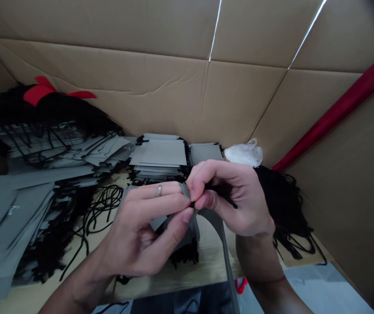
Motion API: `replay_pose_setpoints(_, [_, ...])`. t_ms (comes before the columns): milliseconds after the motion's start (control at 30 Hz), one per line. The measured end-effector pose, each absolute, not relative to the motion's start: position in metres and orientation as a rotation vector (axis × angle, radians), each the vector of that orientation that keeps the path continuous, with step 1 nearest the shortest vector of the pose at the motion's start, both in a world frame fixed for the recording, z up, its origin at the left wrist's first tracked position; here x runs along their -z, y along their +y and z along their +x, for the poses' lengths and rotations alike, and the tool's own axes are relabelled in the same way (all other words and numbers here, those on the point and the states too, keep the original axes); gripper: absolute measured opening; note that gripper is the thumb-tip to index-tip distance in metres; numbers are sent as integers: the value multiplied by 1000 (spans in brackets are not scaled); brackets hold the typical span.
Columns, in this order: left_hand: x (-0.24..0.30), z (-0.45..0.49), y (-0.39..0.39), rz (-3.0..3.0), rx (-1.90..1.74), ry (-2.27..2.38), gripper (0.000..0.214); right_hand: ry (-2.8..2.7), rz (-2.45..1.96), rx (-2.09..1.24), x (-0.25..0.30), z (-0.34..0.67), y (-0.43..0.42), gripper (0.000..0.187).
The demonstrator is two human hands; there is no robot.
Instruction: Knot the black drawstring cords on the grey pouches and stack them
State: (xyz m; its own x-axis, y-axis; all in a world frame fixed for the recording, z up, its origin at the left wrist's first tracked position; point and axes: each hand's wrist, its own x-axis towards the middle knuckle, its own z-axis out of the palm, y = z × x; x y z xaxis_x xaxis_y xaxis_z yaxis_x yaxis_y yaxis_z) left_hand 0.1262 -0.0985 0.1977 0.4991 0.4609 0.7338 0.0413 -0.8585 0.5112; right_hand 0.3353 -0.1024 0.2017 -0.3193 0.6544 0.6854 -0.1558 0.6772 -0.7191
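My left hand point(150, 231), with a ring on one finger, pinches a small black piece of cord between thumb and forefinger. Against its fingertips, my right hand point(232, 196) is closed on the black cord point(231, 199), part of which shows below its curled fingers. From the pinch a grey sheet-like piece point(217, 222) hangs and curves down towards my lap. Exactly how the cord passes through the grey piece is hidden by my fingers. Below my hands lie more grey pieces with black cord ends point(187, 253).
Stacks of grey flat pieces point(160, 152) with black cord ends stand at the back and on the left point(32, 209). Loose black cords point(104, 203) lie beside them. A black cord bundle point(281, 205) and a white plastic bag point(245, 153) are right. Cardboard walls point(141, 87) enclose the table.
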Motion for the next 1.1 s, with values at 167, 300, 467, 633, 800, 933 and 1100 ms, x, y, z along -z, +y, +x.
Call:
replay_pose_setpoints(167, [-199, 122, -102, 2322, -1339, 500, 21, -1669, -502, -852, -207, 343, -106, 26])
replay_pose_setpoints(300, [-198, 125, -101, 2334, -1359, 485, 20, -1665, -588, -862, -211, 346, -108, 24])
replay_pose_setpoints(467, [-195, 127, -99, 2400, -1343, 516, 15, -1693, -663, -841, -212, 342, -107, 22])
replay_pose_setpoints(633, [-192, 127, -96, 2451, -1299, 576, 11, -1699, -626, -773, -209, 343, -103, 21])
replay_pose_setpoints(800, [-189, 130, -91, 2394, -1311, 466, 19, -1690, -641, -733, -204, 341, -102, 20])
replay_pose_setpoints(933, [-189, 129, -93, 2371, -1321, 412, 25, -1676, -609, -755, -202, 339, -100, 19])
replay_pose_setpoints(1100, [-191, 126, -94, 2386, -1274, 496, 22, -1700, -588, -739, -204, 343, -98, 20])
